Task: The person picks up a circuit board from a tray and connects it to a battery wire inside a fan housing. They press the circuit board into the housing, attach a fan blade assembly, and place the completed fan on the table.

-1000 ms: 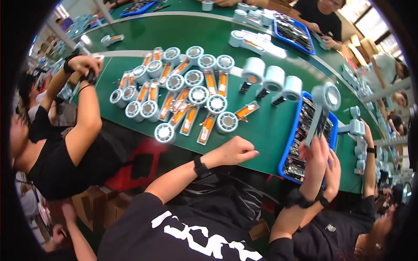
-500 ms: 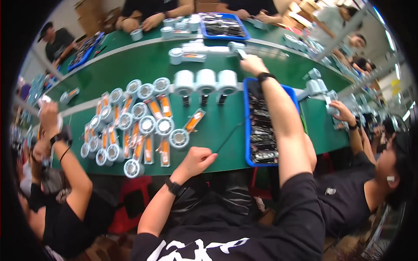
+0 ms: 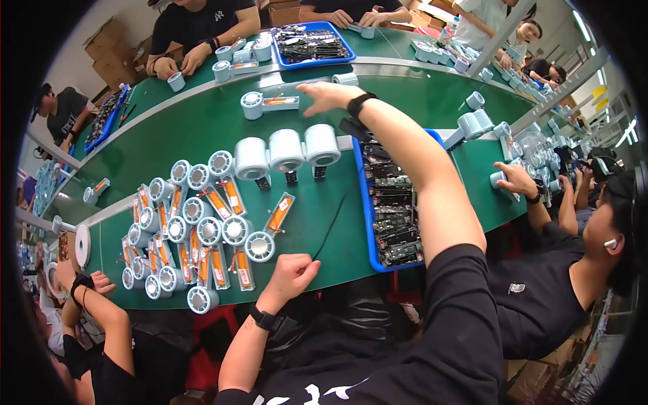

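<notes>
My right hand (image 3: 327, 98) reaches over the far strip of the green bench with its fingers stretched out and nothing in them. Left of its fingertips lies a light-blue handheld-fan housing (image 3: 252, 106) with an orange battery in its handle. Another light-blue housing (image 3: 345, 79) sits just beyond my right wrist, partly hidden. My left hand (image 3: 294, 275) is closed in a fist near the bench's front edge. A thin black cord-like piece (image 3: 331, 226) runs up to its thumb; whether the fingers hold it, I cannot tell. Three light-blue housings (image 3: 286, 151) stand in a row between my hands.
Several housings with orange batteries (image 3: 209, 231) cluster at left. A blue tray (image 3: 370, 233) of black circuit boards lies under my right forearm. Another blue tray (image 3: 314, 64) stands across the bench. Co-workers sit on both sides and opposite; a co-worker's hand (image 3: 516, 179) is at right.
My right hand has let go of the housing on the far strip and moved left toward the other one, fingers spread. My left hand stays closed. The whole view has shifted.
</notes>
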Demonstrator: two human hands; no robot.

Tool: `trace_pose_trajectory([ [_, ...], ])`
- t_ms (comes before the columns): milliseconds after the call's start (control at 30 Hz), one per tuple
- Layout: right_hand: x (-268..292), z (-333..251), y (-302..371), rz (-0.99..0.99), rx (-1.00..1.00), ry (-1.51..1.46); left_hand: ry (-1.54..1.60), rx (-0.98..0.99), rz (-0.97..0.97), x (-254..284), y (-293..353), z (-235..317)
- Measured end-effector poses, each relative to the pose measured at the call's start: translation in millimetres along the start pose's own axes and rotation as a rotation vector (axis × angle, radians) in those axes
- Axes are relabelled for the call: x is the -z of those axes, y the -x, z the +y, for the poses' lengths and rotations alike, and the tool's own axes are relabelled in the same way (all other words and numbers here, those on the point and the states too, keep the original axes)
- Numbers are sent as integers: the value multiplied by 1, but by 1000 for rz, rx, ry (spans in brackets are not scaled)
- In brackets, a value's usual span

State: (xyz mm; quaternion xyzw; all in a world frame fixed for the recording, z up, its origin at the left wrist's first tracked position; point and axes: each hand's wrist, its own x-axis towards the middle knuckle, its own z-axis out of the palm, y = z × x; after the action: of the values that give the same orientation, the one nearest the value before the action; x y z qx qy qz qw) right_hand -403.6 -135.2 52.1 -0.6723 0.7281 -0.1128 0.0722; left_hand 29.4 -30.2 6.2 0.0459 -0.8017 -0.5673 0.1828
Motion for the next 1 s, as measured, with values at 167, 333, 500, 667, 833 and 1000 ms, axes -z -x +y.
trace_pose_trajectory([
  [167, -9, -24, -23, -13, 25, 17, -62, 19, 15, 2, 1, 3],
  [333, -18, -34, -21, -88, -123, 191, -51, 50, 54, 9, 7, -6],
  [500, -9, -31, -12, -28, -166, 205, -46, 75, 88, 6, 8, -7],
  [667, 26, -7, 37, 39, -324, -150, -44, 42, 84, 6, -1, 1],
  [833, 45, -59, 124, 401, -715, -861, -26, 30, 94, 9, 11, -5],
  [1000, 42, -191, 249, 627, -646, -757, 26, -22, 36, 5, 5, 0],
])
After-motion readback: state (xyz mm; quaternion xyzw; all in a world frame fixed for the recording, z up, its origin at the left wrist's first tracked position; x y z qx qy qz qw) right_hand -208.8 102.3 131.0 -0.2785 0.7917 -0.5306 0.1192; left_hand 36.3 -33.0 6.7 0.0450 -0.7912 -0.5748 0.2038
